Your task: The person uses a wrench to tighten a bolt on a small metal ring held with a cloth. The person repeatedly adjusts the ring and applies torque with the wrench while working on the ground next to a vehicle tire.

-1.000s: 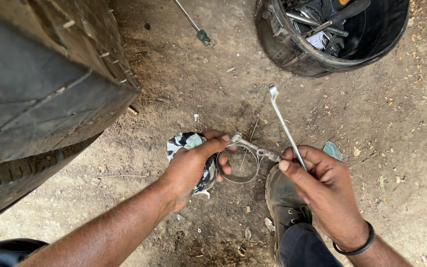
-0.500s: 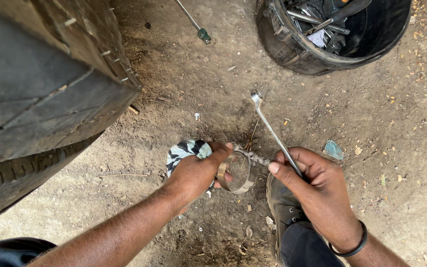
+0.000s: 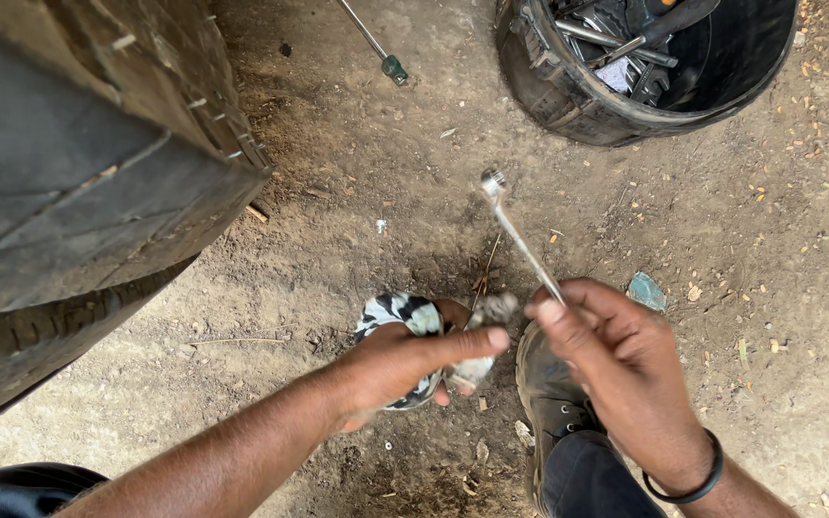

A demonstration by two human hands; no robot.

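Observation:
My left hand [image 3: 405, 364] grips a black-and-white patterned rag [image 3: 397, 315] and a small metal part [image 3: 493, 309], which peeks out blurred past my thumb. My right hand [image 3: 616, 360] holds a long silver wrench [image 3: 520, 240] by its lower end. The wrench points up and to the left, its ring end over the dirt. The two hands are close together, just above my dark shoe [image 3: 549, 403].
A big worn tyre [image 3: 79, 182] fills the left side. A black bucket made of tyre rubber [image 3: 568, 86], full of tools, stands at the top right. A screwdriver with a green handle [image 3: 381, 53] lies on the dirt at the top. A blue-green scrap [image 3: 647, 291] lies by my right hand.
The wrench has swung from pointing up-right to pointing up-left. My left hand has closed over the ring-shaped metal part, which showed plainly before.

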